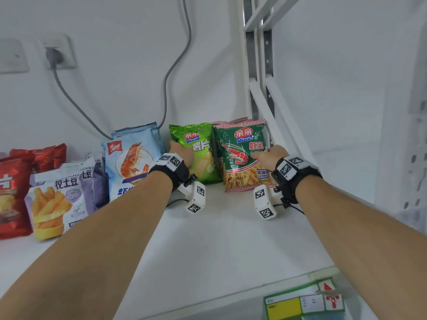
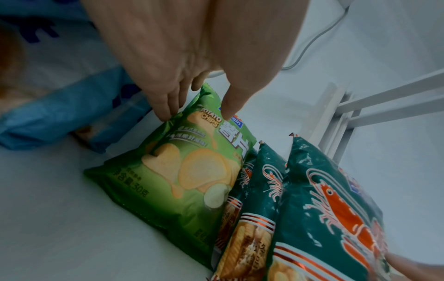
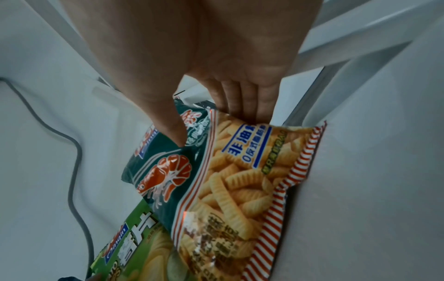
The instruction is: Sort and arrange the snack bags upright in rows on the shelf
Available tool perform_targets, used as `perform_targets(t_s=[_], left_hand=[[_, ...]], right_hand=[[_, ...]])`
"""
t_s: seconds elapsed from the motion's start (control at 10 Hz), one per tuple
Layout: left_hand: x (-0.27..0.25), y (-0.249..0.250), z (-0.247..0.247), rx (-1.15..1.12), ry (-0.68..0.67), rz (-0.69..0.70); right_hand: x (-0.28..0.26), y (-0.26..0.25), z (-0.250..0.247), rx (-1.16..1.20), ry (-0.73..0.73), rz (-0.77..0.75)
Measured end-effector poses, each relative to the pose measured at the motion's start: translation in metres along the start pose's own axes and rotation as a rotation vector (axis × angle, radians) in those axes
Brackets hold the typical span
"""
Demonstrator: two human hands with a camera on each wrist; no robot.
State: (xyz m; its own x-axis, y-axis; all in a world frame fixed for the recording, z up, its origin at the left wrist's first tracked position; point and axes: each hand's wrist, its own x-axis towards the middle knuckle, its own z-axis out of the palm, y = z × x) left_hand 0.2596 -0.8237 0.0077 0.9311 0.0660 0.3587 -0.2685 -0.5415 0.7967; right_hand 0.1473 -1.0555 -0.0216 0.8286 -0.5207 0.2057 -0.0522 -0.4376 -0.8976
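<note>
The light-green potato chip bag (image 1: pixel 203 155) is stood upright at the back of the shelf (image 1: pixel 231 239), its long axis vertical. It is pinched near its top left corner by the left hand (image 1: pixel 182 152), thumb on the front and fingers (image 2: pixel 165 106) at the side edge. Touching the chip bag on its right, the dark-green shrimp stick bag (image 1: pixel 242 155) is held by the right hand (image 1: pixel 270 155), thumb on the front face, fingers (image 3: pixel 250 102) behind its edge. More shrimp stick bags are stacked behind that one. To the chip bag's left, a blue prawn bag (image 1: pixel 131 158) is stood; further left, fries bags (image 1: pixel 57 197) and red bags (image 1: pixel 13 192) are placed. Each hand is judged nearest its own bag; squaring both appears next.
</note>
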Motion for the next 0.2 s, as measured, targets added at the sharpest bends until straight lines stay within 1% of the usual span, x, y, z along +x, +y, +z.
perform_targets(t_s=[0.1,0.2], left_hand=[[-0.014,0.010,-0.008,-0.017,-0.028,-0.015],[-0.019,0.019,-0.015,-0.026,-0.071,-0.035]], right_hand=[[-0.006,-0.006,-0.005,-0.015,0.032,-0.020],[-0.015,-0.017,-0.011,-0.066,0.105,-0.062]])
